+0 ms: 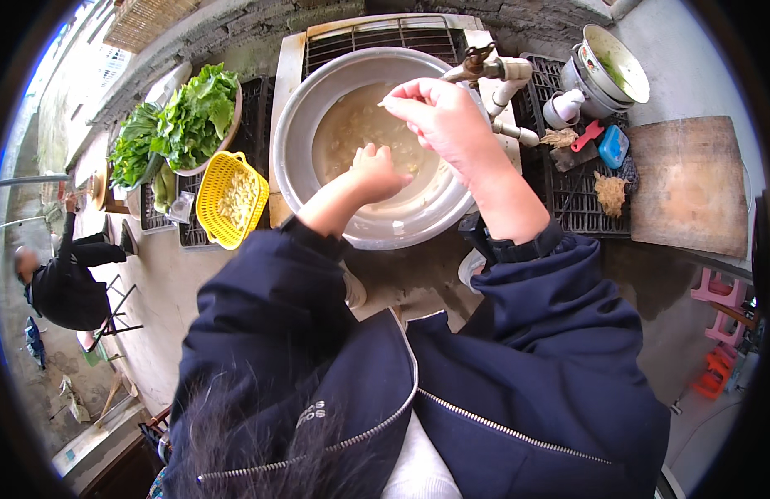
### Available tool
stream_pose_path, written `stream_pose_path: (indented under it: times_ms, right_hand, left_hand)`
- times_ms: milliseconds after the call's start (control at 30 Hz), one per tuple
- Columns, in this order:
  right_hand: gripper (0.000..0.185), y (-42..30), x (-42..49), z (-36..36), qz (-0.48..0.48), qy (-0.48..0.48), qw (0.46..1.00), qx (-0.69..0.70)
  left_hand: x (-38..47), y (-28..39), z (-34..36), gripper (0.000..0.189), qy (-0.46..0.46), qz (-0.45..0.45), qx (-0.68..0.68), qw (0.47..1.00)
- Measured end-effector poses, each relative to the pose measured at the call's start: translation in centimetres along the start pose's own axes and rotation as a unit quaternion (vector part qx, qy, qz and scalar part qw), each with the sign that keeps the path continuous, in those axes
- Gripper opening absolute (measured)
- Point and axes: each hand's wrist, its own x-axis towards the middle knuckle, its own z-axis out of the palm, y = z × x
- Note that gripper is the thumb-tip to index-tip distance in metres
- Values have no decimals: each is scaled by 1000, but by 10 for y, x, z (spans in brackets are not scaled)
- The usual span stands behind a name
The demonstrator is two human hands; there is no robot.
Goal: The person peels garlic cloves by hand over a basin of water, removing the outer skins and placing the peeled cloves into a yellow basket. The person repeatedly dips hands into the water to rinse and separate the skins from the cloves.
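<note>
A wide metal basin [285, 143] holds cloudy water with small pale pieces in it. Over its left part, my left hand [375, 174] reaches down at the water with the fingers partly bent; whether it holds anything is hidden. Raised above the basin's right side is my right hand [438, 118], pinching a small pale greenish piece between thumb and forefinger. To the left, a yellow plastic basket [213, 187] contains many small pale pieces that look like shelled beans [238, 199].
A metal tap [478, 62] with white pipes juts over the basin's right rim. Leafy greens [198, 112] lie at the left. Stacked bowls [616, 62], a scrubber and a wooden board [687, 187] stand at the right. Another person [67, 280] sits far left.
</note>
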Motion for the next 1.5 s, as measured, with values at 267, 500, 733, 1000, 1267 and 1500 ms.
stream_pose_path:
  times_ms: [267, 500, 733, 1000, 1267, 1500]
  right_hand:
    - [18, -12, -20, -16, -39, 18, 999, 24]
    - [16, -10, -23, -31, -71, 41, 996, 37]
    - [10, -10, -18, -32, -44, 34, 997, 44]
    - [10, 5, -8, -24, 90, -21, 955, 282]
    - [30, 40, 0, 15, 80, -26, 897, 435]
    - [59, 36, -22, 49, -199, -89, 968, 128]
  left_hand:
    - [65, 2, 22, 104, 180, 51, 170, 967]
    - [64, 12, 42, 86, 67, 103, 116, 986]
    - [60, 10, -31, 53, -52, 25, 29, 998]
    - [24, -23, -58, 45, 227, 40, -244, 942]
    - [-44, 34, -32, 30, -56, 47, -972, 224]
    - [-44, 42, -23, 44, -11, 185, -955, 233]
